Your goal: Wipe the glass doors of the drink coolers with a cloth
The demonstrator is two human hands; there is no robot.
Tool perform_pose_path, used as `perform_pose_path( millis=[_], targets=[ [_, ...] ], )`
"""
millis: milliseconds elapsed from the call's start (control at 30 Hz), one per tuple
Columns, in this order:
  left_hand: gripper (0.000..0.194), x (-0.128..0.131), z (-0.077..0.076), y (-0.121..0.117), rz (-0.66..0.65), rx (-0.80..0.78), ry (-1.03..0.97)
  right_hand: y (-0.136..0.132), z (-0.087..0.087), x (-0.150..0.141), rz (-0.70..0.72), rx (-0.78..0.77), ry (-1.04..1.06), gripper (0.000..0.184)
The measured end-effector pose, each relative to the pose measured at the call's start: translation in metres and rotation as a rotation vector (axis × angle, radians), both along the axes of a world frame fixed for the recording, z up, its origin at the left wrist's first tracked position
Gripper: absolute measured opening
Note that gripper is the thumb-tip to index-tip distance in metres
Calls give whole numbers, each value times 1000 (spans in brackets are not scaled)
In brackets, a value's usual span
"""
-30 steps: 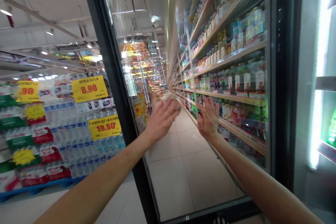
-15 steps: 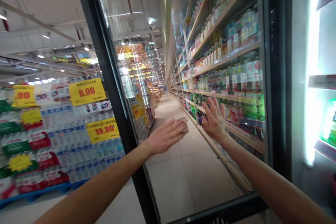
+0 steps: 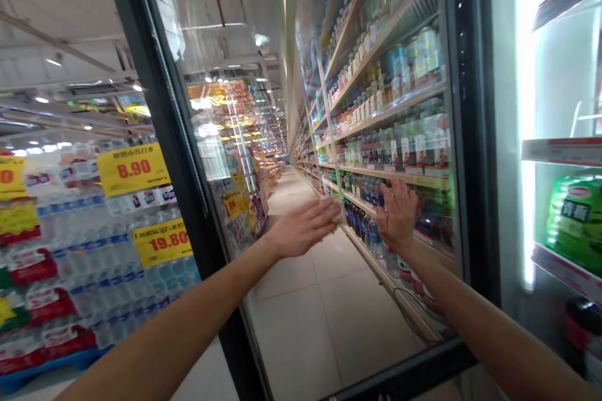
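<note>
At the centre of the frame, the left hand [image 3: 305,225] and right hand [image 3: 397,216] are facing the black-framed, flat glass door [image 3: 170,131], fingers extending openly without clamping; contact is remaining indeterminate, any next move presumably requiring flat palms.

To the left of the left hand [image 3: 305,229], a black door frame [image 3: 176,119], then yellow price signs [image 3: 134,169] with red numerals and black lettering, clear bottles [image 3: 108,291] in rows striped with blue, and red-and-white packs [image 3: 51,304]; below both hands, beige floor tiles [image 3: 301,326] with thin darker lines; to the right of the right hand [image 3: 399,216], a bright green pack [image 3: 576,222], white-lettered on dark
</note>
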State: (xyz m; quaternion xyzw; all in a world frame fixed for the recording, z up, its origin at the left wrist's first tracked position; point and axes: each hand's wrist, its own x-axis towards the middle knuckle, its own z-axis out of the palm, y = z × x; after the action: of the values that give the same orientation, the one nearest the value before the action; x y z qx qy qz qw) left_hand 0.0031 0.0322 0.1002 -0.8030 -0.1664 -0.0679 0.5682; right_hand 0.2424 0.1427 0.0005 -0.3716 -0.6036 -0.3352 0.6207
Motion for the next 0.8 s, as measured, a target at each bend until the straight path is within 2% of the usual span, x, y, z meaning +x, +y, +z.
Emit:
perform_pose_path(
  millis=[67,133,200,267,333,400,500,567,633,700,767,800],
  targets=[
    [38,9,13,5,32,68,-272,0,-1,1,8,11,-14,56],
    [37,19,14,10,49,111,-458,0,-2,3,15,13,-29,57],
    [36,28,-3,14,31,68,-361,1,-2,4,21,10,-38,57],
    [36,35,-25,16,-22,-22,-108,1,-3,5,24,5,-43,57],
    [36,40,-35,18,-57,-65,32,2,-3,5,30,6,-37,55],
    [37,45,-26,20,-43,-38,-51,2,-3,4,40,13,-25,54],
    [38,53,-2,24,37,53,-387,2,-4,3,62,33,-1,53],
    [37,58,-4,26,63,90,-533,2,-4,3,68,33,5,54],
    [36,59,-23,26,39,66,-448,2,-4,3,65,23,1,55],
    [34,56,-44,25,-15,-3,-184,1,-4,4,64,14,-4,55],
    [34,53,-48,25,-55,-52,28,1,-4,4,71,16,-4,55],
    [34,52,-42,25,-62,-51,49,1,-4,5,74,20,-3,55]
  ],
)
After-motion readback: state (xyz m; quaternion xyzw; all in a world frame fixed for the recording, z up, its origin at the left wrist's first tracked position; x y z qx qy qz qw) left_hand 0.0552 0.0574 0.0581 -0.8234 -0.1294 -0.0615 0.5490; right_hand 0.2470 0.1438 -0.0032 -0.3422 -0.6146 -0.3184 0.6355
